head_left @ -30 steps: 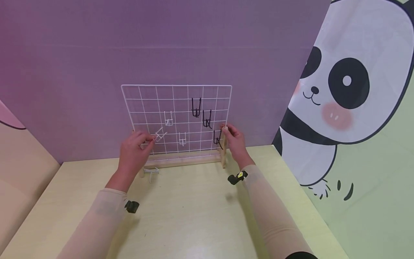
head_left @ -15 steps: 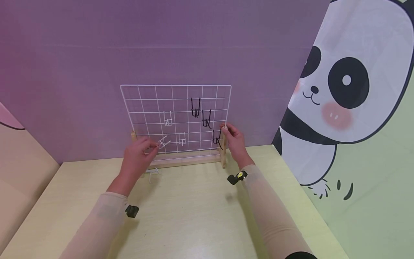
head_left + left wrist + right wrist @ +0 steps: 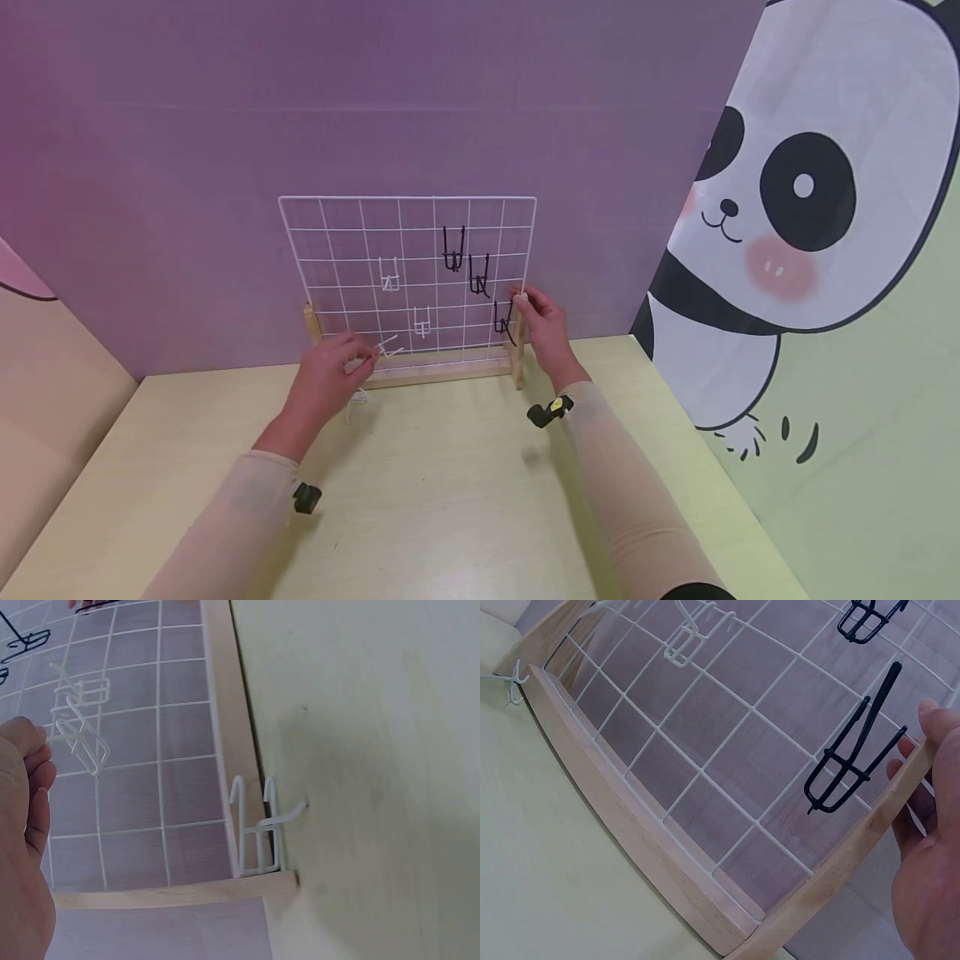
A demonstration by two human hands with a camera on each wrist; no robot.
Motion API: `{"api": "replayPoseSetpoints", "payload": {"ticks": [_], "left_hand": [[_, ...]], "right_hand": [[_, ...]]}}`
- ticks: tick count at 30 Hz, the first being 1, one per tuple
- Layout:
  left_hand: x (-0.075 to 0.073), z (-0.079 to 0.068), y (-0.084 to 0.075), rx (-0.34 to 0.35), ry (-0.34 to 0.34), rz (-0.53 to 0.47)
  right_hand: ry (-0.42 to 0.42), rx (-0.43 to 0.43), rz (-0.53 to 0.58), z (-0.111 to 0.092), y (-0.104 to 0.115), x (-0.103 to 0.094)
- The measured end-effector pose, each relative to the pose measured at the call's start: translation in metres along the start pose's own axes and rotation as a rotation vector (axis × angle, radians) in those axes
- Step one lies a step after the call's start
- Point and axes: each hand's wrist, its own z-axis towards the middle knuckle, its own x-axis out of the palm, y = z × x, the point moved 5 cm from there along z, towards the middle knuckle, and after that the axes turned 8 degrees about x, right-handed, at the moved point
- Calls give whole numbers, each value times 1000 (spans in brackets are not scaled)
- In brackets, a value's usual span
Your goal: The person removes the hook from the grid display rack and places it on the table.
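My left hand [image 3: 330,369] pinches a white wire hook [image 3: 388,347] by its end, in front of the lower left of a white wire grid panel [image 3: 408,197]. The hook's two prongs point toward the mesh. My right hand [image 3: 550,335] grips the right post of the wooden stand [image 3: 855,847] that carries the panel, thumb in front and fingers behind. Two white hooks, an upper one [image 3: 389,283] and a lower one [image 3: 422,327], hang on the mesh. Black hooks hang at the right in a descending line: top [image 3: 453,260], middle [image 3: 478,285], bottom [image 3: 503,325].
Another loose white hook [image 3: 259,847] leans by the stand's left foot, partly behind my left hand in the head view. The pale tabletop [image 3: 427,500] runs toward me. A purple wall [image 3: 405,100] rises behind the panel, and a panda picture [image 3: 810,192] is at the right.
My left hand has moved down and to the right with the white hook, from mid-height to the lower part of the panel. The right hand stays on the post.
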Motion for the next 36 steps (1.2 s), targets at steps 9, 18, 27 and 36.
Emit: {"api": "replayPoseSetpoints", "payload": {"ticks": [9,18,27,36], "left_hand": [[12,-7,5,10,28,-13],[23,-15,12,-26,106,-4],[30,-20,16,-31,156,-13],[37,-22,22,-38,230,-1]], "right_hand": [[-11,-9,16,1,0,1],[-15,-3,2,-1,-1,1],[-10,5,-9,-1,1,1],[-16,10,-10,-1,2,1]]}}
